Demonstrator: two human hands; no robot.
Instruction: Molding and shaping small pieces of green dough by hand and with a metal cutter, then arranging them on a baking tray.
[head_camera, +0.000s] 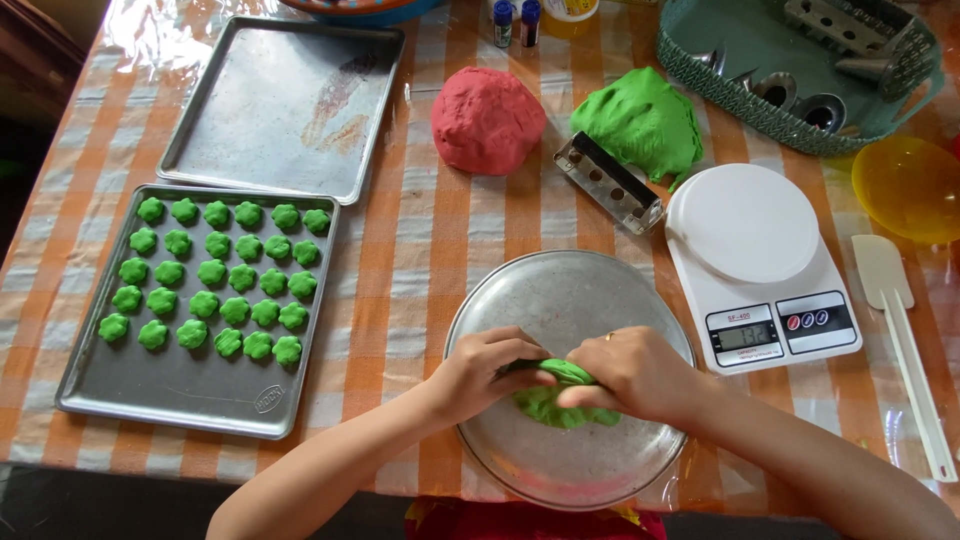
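Observation:
Both my hands meet over a round metal plate (580, 290) at the table's front. My left hand (490, 368) and my right hand (635, 375) are closed on the same lump of green dough (555, 400), which rests partly on the plate. A ring shows on my right hand. To the left, a dark baking tray (180, 390) holds several small flower-shaped green dough pieces (215, 280) in rows.
An empty metal tray (285, 105) lies behind the filled one. A red dough ball (487, 118), a green dough mass (640, 120), a metal cutter (610, 182), a white kitchen scale (760, 260), a white spatula (900, 330), a yellow bowl (910, 185) and a green basket (700, 70) of metal moulds surround the plate.

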